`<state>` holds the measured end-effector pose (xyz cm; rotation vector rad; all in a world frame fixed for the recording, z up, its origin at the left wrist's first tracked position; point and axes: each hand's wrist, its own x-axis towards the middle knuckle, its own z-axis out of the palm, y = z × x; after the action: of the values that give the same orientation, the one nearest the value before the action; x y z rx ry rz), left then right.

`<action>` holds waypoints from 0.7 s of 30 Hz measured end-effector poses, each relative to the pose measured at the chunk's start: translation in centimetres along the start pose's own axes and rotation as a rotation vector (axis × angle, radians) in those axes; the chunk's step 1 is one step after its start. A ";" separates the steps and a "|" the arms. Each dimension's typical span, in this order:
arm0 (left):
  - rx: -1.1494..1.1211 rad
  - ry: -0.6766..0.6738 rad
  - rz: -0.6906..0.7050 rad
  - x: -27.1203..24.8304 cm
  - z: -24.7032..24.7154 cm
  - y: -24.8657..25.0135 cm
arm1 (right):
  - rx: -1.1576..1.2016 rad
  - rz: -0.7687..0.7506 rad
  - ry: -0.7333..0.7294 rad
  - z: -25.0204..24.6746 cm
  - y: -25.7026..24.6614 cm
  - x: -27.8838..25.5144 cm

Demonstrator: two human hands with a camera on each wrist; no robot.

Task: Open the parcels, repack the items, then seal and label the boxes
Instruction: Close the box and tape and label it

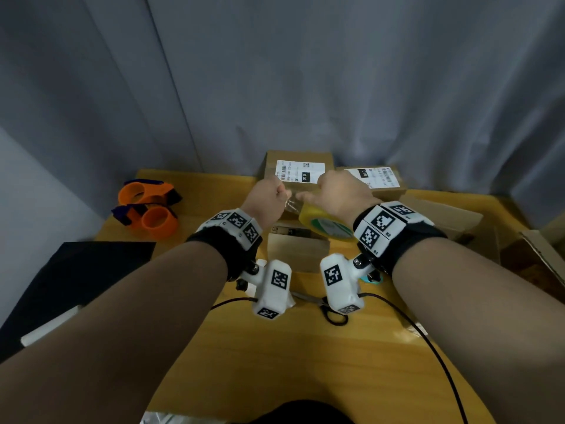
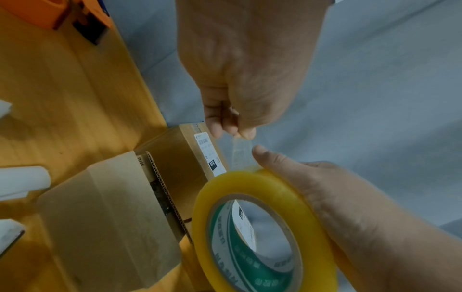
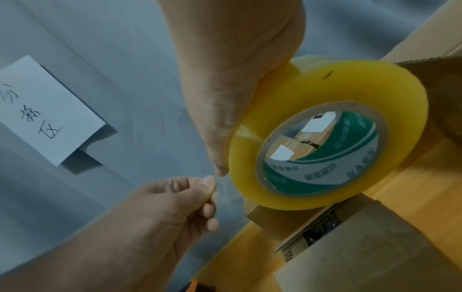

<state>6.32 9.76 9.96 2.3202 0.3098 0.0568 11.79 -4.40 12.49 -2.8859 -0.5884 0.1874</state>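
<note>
The roll of yellowish packing tape (image 2: pixel 262 227) is held up in the air above the wooden table (image 1: pixel 275 347), just over a small cardboard box (image 1: pixel 298 249) whose top flaps are closed but unsealed, with a dark gap showing along one corrugated edge. The right hand (image 1: pixel 344 195) grips the roll around its outer rim, fingers curled over the tape and the thumb (image 2: pixel 265 156) stretched out toward the free end. The left hand (image 1: pixel 269 198) is closed into a loose fist, pinching the clear free end of the tape (image 2: pixel 241 152) between thumb and forefinger; a short strip is drawn out between the two hands. The roll's core is printed green and white.

Beyond the hands, at the far edge of the table, stand two sealed cardboard parcels: the left labelled parcel (image 1: pixel 298 169) and the right labelled parcel (image 1: pixel 377 179), each bearing a white shipping label with a barcode. To the right lies an opened empty carton (image 1: pixel 452 221). At the far left of the table sit two orange tape dispensers (image 1: pixel 146 206). Near the person, black-handled scissors (image 1: pixel 330 313) lie on the wood beneath the wrist cameras. A grey curtain (image 1: pixel 305 71) hangs behind the table, and in the right wrist view a white handwritten paper sign (image 3: pixel 47 110) shows against it.
</note>
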 end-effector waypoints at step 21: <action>-0.175 -0.137 -0.272 2.1 2.7 -6.1 | 0.592 0.040 -0.151 5.0 3.0 1.1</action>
<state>7.47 12.43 3.65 2.0785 0.5259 -0.2010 13.08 -5.92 6.88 -2.3211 -0.4097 0.4968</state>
